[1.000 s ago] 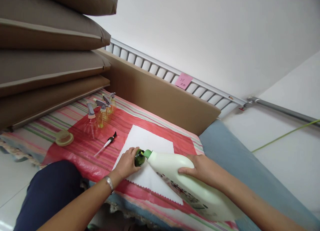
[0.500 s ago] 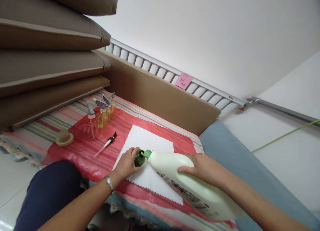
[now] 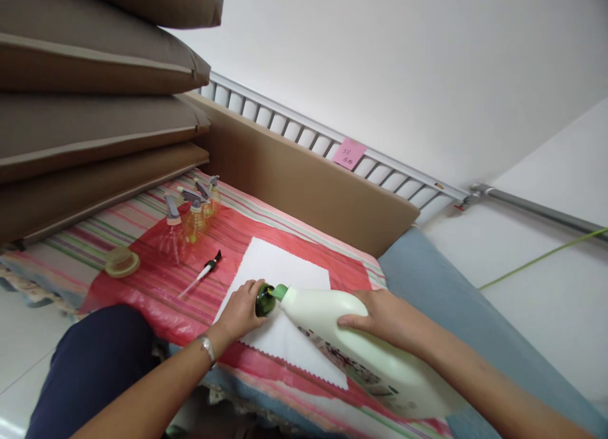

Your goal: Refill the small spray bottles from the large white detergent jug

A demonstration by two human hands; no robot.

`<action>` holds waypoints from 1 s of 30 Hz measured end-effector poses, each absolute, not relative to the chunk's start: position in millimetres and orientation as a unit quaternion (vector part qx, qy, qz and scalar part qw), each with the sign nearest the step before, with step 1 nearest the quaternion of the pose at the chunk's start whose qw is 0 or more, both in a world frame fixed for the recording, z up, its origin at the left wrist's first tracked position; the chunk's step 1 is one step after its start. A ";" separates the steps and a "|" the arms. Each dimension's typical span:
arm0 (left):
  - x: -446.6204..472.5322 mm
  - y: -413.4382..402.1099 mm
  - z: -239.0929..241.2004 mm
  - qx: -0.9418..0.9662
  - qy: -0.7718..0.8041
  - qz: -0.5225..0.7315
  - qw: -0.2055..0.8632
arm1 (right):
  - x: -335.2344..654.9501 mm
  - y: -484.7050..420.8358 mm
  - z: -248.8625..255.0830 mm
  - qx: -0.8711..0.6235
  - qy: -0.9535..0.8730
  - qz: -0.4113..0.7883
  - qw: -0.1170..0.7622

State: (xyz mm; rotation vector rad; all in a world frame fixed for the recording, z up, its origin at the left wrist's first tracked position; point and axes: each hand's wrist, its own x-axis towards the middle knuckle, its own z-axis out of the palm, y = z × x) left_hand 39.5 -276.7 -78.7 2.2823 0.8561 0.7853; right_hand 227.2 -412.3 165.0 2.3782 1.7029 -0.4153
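Observation:
My right hand (image 3: 386,319) grips a large white jug (image 3: 342,344) with a green spout, tipped over so the spout meets the mouth of a small dark green bottle (image 3: 264,299). Wrapped round that small bottle from the left is my left hand (image 3: 241,310), with a watch on the wrist. Both bottles are over a white cloth (image 3: 280,299) spread on a red plastic sheet (image 3: 156,280).
Several spray bottles with grey triggers (image 3: 190,217) stand at the sheet's far left. A loose pump tube with a black head (image 3: 202,273) lies near them, beside a round yellowish lid (image 3: 122,261). Brown cushions (image 3: 85,97) are stacked at the left, and a brown board (image 3: 304,185) runs behind.

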 end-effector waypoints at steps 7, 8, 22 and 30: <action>40.6 -276.1 -79.7 0.853 0.321 0.295 0.287 | 225.3 -412.2 167.5 0.801 0.574 -0.133 0.101; 40.6 -276.1 -79.7 0.854 0.321 0.295 0.286 | 224.7 -412.3 168.0 0.802 0.573 -0.135 0.101; 40.9 -275.6 -80.7 0.855 0.320 0.293 0.283 | 224.3 -409.3 169.5 0.801 0.573 -0.132 0.109; 40.5 -276.3 -79.2 0.855 0.314 0.302 0.282 | 226.0 -410.1 168.4 0.802 0.573 -0.131 0.105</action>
